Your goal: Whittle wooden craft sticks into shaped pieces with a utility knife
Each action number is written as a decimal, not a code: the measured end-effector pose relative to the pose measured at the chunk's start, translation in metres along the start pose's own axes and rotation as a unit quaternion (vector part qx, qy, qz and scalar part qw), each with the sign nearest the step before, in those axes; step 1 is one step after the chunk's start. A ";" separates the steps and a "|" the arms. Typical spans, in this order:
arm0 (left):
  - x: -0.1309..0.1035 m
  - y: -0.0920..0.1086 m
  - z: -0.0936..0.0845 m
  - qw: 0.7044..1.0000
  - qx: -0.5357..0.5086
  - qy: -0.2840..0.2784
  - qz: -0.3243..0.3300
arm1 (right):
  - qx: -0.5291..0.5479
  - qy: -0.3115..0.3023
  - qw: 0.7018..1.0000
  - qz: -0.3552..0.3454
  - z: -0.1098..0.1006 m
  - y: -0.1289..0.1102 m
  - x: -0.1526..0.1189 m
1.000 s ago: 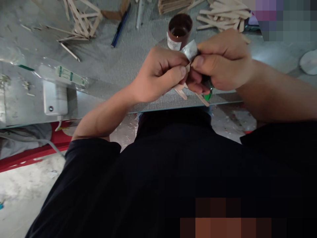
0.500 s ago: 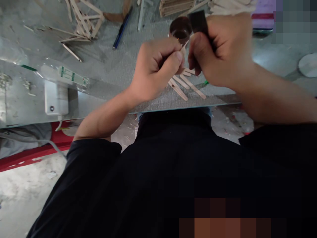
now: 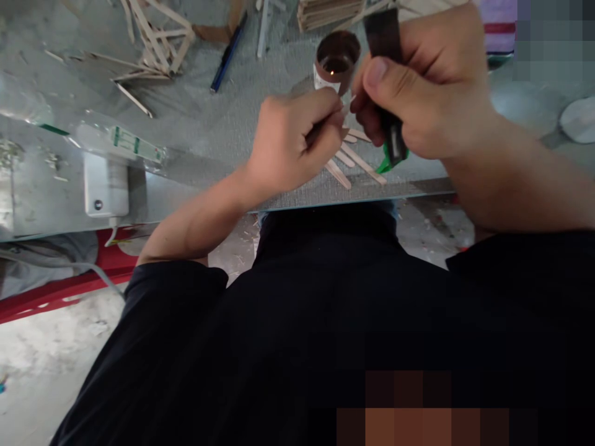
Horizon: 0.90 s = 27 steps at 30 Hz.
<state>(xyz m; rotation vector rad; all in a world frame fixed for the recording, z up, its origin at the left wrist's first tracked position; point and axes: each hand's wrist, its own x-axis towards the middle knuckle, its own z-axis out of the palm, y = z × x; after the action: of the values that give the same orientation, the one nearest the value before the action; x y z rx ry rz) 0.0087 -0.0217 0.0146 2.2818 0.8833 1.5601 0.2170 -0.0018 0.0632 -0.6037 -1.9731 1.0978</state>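
My left hand (image 3: pixel 297 139) is closed in a pinch above the table's near edge; what lies between its fingertips is hidden. To its right, my right hand (image 3: pixel 432 87) is wrapped round a dark, flat-ended tool (image 3: pixel 383 36), whose lower end sticks out below the fingers. The fingertips of both hands almost meet. Just beyond them stands a brown-lined cup (image 3: pixel 321 52) with a small flame inside. Flat wooden sticks (image 3: pixel 363 163) lie fanned on the table under the hands. Something green (image 3: pixel 385 165) shows beside them, partly covered by the tool.
Joined wooden sticks (image 3: pixel 158 43) and a blue pen (image 3: pixel 227 56) lie at the back left. A stack of sticks (image 3: pixel 328 13) is at the back. A plastic bottle (image 3: pixel 125 139) and a white power bank (image 3: pixel 106 186) with a cable sit left. A round white lid (image 3: pixel 579 121) lies right.
My right hand has turned and shifted slightly up and right, showing the tool's lower end and the green thing. My left hand has dropped a little, uncovering more of the cup.
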 end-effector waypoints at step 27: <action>0.001 -0.005 0.008 0.997 -0.026 0.056 0.051 | 0.297 -0.067 0.945 0.115 0.014 0.006 0.001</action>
<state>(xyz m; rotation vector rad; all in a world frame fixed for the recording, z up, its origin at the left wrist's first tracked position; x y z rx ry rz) 0.0140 -0.0161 0.0097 2.2553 0.7531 1.7473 0.2055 -0.0051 0.0540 -0.4400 -1.5749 1.8255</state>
